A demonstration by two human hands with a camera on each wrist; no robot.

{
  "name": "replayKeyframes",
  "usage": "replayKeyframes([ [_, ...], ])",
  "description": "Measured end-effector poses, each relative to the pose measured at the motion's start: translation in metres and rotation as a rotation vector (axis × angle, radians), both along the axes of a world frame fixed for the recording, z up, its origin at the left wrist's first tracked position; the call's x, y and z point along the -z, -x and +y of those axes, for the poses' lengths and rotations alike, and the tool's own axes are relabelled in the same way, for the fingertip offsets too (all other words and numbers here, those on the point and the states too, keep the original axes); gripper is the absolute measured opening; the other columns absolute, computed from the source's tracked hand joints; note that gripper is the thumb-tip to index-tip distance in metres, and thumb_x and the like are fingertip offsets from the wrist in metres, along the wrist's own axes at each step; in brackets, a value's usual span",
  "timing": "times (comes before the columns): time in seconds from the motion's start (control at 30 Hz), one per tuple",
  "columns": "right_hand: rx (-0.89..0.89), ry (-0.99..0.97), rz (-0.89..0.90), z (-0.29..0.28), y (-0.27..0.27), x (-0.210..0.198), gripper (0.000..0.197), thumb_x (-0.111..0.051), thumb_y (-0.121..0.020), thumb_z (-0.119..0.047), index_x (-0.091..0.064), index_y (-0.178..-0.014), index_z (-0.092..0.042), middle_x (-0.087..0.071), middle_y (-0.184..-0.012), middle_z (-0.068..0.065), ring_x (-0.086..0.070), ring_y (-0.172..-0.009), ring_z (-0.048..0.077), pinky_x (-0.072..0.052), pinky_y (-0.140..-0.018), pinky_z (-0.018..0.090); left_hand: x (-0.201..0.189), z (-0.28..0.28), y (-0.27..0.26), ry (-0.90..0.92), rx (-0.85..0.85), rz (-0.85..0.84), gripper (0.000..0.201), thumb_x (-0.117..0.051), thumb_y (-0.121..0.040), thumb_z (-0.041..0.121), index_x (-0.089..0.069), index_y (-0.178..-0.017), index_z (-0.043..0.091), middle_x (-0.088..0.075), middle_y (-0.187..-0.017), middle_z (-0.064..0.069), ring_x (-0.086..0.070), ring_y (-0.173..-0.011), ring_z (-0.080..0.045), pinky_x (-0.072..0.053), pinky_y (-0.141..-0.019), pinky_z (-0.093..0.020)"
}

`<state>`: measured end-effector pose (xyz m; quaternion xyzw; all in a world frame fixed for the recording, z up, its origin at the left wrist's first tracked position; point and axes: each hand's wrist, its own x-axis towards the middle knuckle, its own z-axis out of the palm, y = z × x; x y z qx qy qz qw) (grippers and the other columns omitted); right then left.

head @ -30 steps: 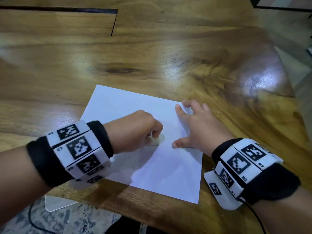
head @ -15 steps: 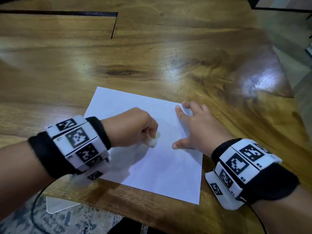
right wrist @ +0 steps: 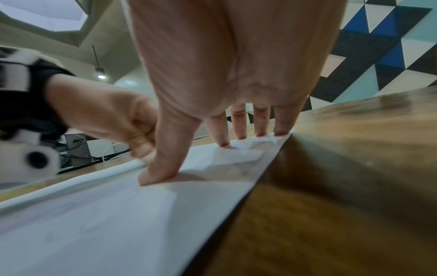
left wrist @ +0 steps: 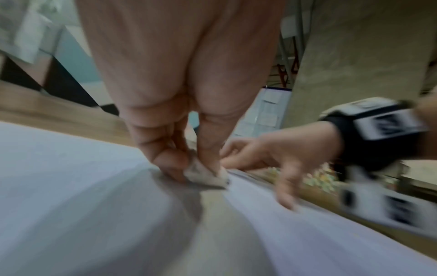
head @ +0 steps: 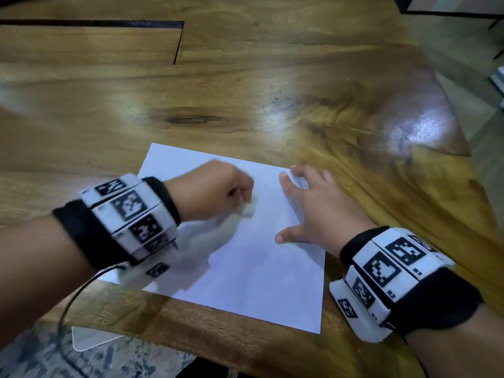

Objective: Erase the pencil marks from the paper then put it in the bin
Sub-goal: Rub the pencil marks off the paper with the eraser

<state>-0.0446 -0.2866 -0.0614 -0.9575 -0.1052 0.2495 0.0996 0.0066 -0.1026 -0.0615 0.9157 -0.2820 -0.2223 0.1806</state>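
Note:
A white sheet of paper [head: 245,268] lies flat on the wooden table [head: 245,77] near its front edge. My left hand [head: 218,192] pinches a small white eraser [head: 249,208] and holds its tip on the middle of the sheet; the left wrist view shows the eraser [left wrist: 203,177] between thumb and fingers, blurred. My right hand [head: 308,203] lies spread and flat on the sheet's right part, fingertips [right wrist: 223,142] and thumb pressing the paper [right wrist: 118,214] down. A few faint dark specks show on the sheet. No bin is in view.
The table's front edge [head: 245,331] runs just below the sheet, with patterned floor and a clear plastic corner [head: 90,339] beneath at the left. A dark seam [head: 109,23] crosses the tabletop at the back left. The table's right corner slopes away toward the floor.
My left hand with the eraser has shifted slightly left and back across the sheet's middle, and is blurred now. The right hand and the paper have stayed in place.

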Motion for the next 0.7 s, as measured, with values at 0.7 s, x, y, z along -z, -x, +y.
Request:
replayKeyframes([
  [0.7, -0.046, 0.08, 0.024, 0.0, 0.002, -0.002, 0.116, -0.068, -0.066, -0.063, 0.001, -0.151, -0.023, 0.002, -0.153, -0.003, -0.003, -0.138, 0.019, -0.024, -0.109, 0.029, 0.006, -0.009, 0.021, 0.088, 0.078, -0.063, 0.011, -0.061, -0.079, 0.02, -0.058, -0.072, 0.012, -0.058, -0.074, -0.007, -0.048, -0.068, -0.022, -0.031, -0.061, -0.028],
])
